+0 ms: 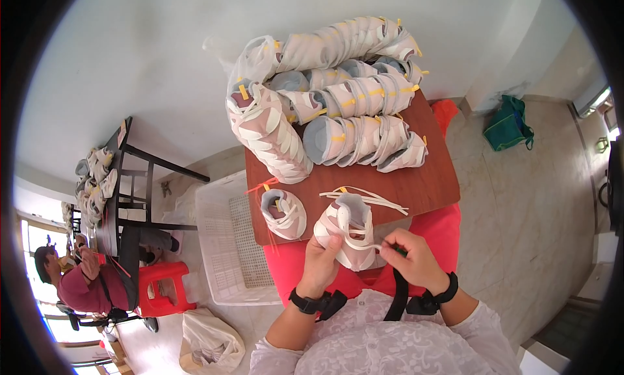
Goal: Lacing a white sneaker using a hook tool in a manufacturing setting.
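The left hand [318, 264] is closing round the near left side of the shoe [329, 228], its thumb pressing the outside and its other fingers being mostly hidden. The right hand [409, 258] is pinching the end of a white lace [365, 247] between thumb and fingertips. The shoe is sitting between both hands, at the table's [426, 193] near edge; whether it is resting there, I cannot tell. The left grip is holding one side only, so a hard pull from the right could be twisting the shoe loose. The narrow pinch could be letting the lace slip. Loose laces [383, 202] are lying just beyond the hands and could be snagging. Left of the left hand, a second shoe [284, 222] is standing close enough for an elbowing wrist to be knocking it.
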The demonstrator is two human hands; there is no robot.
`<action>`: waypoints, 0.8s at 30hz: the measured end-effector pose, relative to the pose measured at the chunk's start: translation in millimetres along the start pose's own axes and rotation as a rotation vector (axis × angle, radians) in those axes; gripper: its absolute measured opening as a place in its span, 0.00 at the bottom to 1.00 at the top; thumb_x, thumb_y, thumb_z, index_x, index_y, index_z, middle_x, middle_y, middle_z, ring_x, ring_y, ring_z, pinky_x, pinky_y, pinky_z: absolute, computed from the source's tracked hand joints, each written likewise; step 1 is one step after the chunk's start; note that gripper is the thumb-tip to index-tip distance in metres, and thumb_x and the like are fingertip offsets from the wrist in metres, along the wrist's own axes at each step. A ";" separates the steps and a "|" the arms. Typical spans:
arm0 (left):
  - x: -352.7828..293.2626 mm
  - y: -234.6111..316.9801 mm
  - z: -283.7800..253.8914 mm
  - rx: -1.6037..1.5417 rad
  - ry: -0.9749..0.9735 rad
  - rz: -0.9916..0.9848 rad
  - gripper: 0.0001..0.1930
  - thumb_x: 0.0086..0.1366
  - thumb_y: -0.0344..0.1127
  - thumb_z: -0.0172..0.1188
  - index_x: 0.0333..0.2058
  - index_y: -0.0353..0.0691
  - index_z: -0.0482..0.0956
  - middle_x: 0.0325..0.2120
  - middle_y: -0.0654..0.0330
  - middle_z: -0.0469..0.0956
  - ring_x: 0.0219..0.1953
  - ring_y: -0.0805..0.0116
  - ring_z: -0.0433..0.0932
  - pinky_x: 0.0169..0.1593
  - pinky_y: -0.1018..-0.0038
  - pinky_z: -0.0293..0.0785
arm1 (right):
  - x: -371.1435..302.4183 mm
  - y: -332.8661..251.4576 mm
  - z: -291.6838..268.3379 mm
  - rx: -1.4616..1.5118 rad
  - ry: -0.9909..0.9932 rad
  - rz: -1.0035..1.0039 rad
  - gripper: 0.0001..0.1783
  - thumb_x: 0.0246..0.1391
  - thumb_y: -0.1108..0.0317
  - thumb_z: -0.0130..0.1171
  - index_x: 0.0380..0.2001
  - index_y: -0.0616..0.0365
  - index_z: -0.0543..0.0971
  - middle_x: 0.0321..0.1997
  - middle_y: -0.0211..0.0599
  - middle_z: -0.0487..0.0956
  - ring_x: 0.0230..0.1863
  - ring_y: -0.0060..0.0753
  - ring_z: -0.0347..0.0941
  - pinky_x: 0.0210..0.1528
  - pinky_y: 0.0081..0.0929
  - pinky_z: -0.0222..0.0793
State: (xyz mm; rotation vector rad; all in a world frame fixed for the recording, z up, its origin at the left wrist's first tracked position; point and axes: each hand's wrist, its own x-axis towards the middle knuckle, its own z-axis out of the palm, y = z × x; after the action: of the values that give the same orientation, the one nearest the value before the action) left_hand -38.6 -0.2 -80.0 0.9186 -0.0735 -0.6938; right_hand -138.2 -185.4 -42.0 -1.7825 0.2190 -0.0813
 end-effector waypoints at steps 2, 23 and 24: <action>-2.5 -2.4 4.5 0.013 0.026 0.007 0.18 0.65 0.33 0.57 0.52 0.36 0.68 0.46 0.60 0.74 0.47 0.70 0.73 0.52 0.70 0.70 | 9.1 0.1 -1.2 0.195 -0.005 0.093 0.09 0.52 0.68 0.61 0.31 0.63 0.75 0.27 0.32 0.75 0.28 0.23 0.71 0.32 0.21 0.66; -3.9 15.8 14.3 0.392 -0.226 -0.191 0.16 0.57 0.27 0.60 0.46 0.36 0.73 0.38 0.63 0.77 0.41 0.75 0.74 0.47 0.76 0.72 | 11.2 24.4 17.6 0.439 0.096 0.136 0.08 0.53 0.70 0.60 0.28 0.60 0.71 0.31 0.25 0.69 0.31 0.17 0.63 0.35 0.17 0.60; -3.5 15.2 13.2 0.393 -0.222 -0.190 0.16 0.57 0.27 0.60 0.46 0.36 0.73 0.38 0.63 0.77 0.41 0.75 0.74 0.47 0.76 0.72 | 11.8 25.0 17.8 0.377 0.122 0.086 0.08 0.52 0.71 0.60 0.27 0.61 0.71 0.31 0.27 0.69 0.32 0.19 0.63 0.37 0.18 0.60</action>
State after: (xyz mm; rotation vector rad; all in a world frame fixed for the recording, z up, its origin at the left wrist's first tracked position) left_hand -38.0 -1.3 -59.5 1.2316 -0.3327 -0.9781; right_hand -126.2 -175.8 -71.0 -1.3927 0.3447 -0.1593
